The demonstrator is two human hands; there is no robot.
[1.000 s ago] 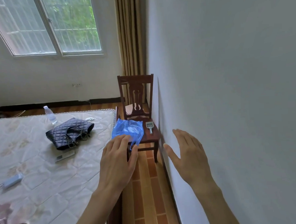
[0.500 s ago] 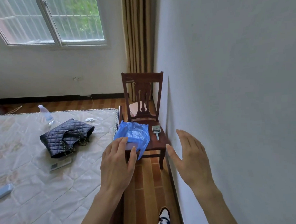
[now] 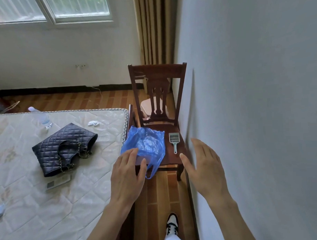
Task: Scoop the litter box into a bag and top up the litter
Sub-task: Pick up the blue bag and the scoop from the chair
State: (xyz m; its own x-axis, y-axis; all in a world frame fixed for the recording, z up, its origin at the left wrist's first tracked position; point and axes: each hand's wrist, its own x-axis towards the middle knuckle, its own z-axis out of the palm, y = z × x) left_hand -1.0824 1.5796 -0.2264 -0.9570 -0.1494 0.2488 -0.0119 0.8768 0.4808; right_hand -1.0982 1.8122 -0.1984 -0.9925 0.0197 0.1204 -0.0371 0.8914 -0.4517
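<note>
Scoop (image 3: 174, 141) lies flat on chair seat (image 3: 170, 159), at 3 o'clock of blue bag (image 3: 146, 144), just beside it, not touching. Left hand (image 3: 127, 176) and right hand (image 3: 206, 165) hover at 6 o'clock of the seat, fingers straight, spread, holding nothing. Quilted handbag (image 3: 65, 148) on bed (image 3: 22, 205).

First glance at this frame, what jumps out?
A blue plastic bag lies crumpled on the seat of a dark wooden chair against the wall, one handle drooping over the front edge, with a small grey scoop beside it. Both hands reach forward, open: the left hand near the bag, the right hand by the wall.
</note>
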